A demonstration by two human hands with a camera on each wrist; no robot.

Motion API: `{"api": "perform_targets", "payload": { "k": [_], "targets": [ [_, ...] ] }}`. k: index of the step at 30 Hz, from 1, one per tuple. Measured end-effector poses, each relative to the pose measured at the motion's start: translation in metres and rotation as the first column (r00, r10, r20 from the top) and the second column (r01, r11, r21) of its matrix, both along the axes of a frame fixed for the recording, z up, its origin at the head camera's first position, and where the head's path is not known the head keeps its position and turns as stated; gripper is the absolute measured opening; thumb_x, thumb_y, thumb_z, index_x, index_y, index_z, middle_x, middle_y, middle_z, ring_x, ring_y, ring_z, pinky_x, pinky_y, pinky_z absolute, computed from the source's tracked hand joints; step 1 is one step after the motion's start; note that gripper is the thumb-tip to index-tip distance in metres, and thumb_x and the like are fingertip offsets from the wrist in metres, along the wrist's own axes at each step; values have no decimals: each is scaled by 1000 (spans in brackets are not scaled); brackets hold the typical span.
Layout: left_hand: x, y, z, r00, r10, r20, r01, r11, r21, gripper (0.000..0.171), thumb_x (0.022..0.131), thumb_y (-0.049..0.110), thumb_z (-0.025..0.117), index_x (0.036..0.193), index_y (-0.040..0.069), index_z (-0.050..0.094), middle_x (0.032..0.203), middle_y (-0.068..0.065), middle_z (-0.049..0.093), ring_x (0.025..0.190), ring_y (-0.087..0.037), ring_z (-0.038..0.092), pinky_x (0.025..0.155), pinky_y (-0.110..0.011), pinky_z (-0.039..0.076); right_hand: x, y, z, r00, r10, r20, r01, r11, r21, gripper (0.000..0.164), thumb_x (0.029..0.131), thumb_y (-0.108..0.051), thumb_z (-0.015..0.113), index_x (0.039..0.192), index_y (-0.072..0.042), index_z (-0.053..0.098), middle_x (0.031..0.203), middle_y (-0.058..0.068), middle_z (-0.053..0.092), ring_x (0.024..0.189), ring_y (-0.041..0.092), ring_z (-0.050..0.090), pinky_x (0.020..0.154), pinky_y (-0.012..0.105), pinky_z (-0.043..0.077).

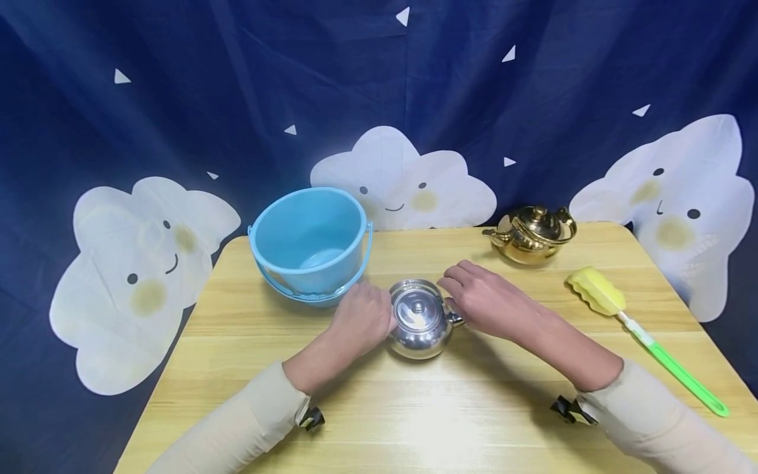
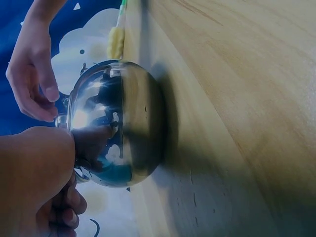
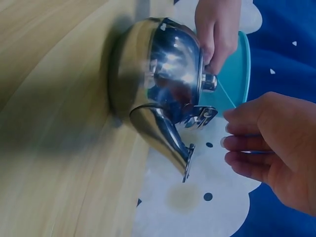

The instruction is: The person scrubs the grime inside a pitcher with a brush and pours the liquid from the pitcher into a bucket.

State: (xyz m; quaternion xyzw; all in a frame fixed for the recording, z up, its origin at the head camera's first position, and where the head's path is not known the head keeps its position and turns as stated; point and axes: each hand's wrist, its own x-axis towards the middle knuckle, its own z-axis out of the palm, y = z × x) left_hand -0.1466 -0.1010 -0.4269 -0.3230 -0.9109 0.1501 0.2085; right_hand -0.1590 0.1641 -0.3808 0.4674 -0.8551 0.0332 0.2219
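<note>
A shiny silver teapot (image 1: 418, 329) with a round knobbed lid (image 1: 417, 308) stands on the table between both hands. My left hand (image 1: 364, 315) grips it at the handle side, and its curled fingers cover most of the handle. In the right wrist view, the spout (image 3: 165, 140) points away from that hand. My right hand (image 1: 485, 297) hovers at the spout side, its fingers loosely bent and holding nothing. A gap shows between those fingertips (image 3: 228, 114) and the teapot in the right wrist view.
A light blue bucket (image 1: 310, 276) with its handle down stands behind the left hand. At the back right sits a gold-coloured teapot (image 1: 530, 240). A yellow sponge brush (image 1: 598, 289) with a green handle lies on the right side of the wooden table (image 1: 379, 415).
</note>
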Motion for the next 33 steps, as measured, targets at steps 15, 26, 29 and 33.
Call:
{"api": "perform_targets", "payload": {
  "k": [15,26,29,33],
  "targets": [
    [1,-2,-2,990,-32,-135,41,997,60,37,98,41,61,71,17,55,60,6,46,62,-13,26,56,-23,25,-1,-17,1,976,19,218,-10,999,-43,31,91,-20,79,115,-3,72,106,5,73,99,19,68,90,35,60],
    [0,-1,-2,993,-28,-112,35,997,65,38,99,43,60,73,15,57,62,5,49,59,-13,37,56,-24,31,0,-26,-5,954,17,298,-9,1000,-27,36,90,-24,80,120,-5,71,112,7,72,104,21,69,93,36,61],
    [0,-1,-1,992,-29,-124,37,997,61,37,98,42,61,73,16,57,62,5,49,59,-13,35,56,-24,29,0,-28,-8,956,34,292,-27,999,-28,35,91,-24,79,119,-5,72,111,7,72,104,21,69,94,36,60],
    [0,-1,-2,992,-28,-123,36,997,63,35,98,41,61,73,15,57,62,5,49,59,-13,36,56,-24,29,-1,-32,-10,960,55,274,-52,998,-20,32,92,-22,78,119,-4,73,111,7,72,103,21,70,95,36,60]
  ]
}}
